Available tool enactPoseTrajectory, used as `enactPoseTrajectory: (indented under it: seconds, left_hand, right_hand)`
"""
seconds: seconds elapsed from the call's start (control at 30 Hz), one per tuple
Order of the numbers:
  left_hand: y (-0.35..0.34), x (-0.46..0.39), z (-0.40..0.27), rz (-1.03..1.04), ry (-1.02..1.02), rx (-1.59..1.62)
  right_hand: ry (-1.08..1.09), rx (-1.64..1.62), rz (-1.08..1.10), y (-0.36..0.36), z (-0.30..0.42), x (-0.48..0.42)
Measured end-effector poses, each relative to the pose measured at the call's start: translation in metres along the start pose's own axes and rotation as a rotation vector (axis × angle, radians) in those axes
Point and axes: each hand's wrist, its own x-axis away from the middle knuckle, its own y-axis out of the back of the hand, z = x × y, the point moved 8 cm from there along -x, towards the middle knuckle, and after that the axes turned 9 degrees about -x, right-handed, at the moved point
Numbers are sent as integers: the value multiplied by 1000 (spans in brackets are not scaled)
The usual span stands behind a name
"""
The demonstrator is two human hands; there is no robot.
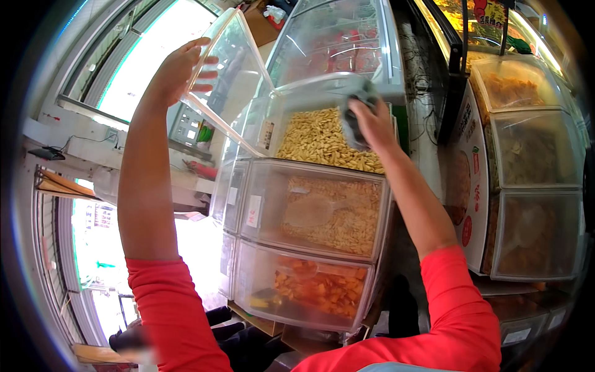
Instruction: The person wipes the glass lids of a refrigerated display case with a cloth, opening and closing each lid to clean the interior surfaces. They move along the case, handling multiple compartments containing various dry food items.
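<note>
My left hand [179,72] grips the edge of a hinged clear plastic lid [234,69] and holds it raised. Under it stands an uncovered clear bin [267,109], partly filled with pale yellow, seed-like pieces [316,135]. In my right hand [374,121] is a bunched grey cloth [354,118], blurred, over the right side of this bin. Whether the cloth touches the bin's wall cannot be made out.
Nearer me are a lidded bin [267,186] of pale flaky food with a scoop and another [260,274] of orange pieces. A glass-topped display case [325,28] stands beyond. More lidded bins [534,149] line the right, across a narrow gap.
</note>
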Motion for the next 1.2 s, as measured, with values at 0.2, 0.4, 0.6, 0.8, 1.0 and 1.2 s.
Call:
enactPoseTrajectory:
  seconds: [0.2, 0.4, 0.6, 0.8, 1.0, 1.2]
  left_hand:
    - [5, -3, -2, 25, -45, 70]
    - [31, -5, 30, -33, -65, 73]
    - [28, -9, 20, -35, -95, 32]
    - [6, -12, -4, 62, -156, 9]
    - [15, -17, 20, 56, -132, 106]
    - [8, -10, 0, 90, -137, 90]
  right_hand:
    - [587, 229, 65, -219, 27, -74]
    - [570, 138, 23, -252, -10, -96]
    - [302, 608, -109, -175, -163, -143]
    - [-186, 287, 33, -154, -212, -173]
    - [-197, 41, -49, -218, -66, -177]
    - [457, 174, 91, -220, -27, -165]
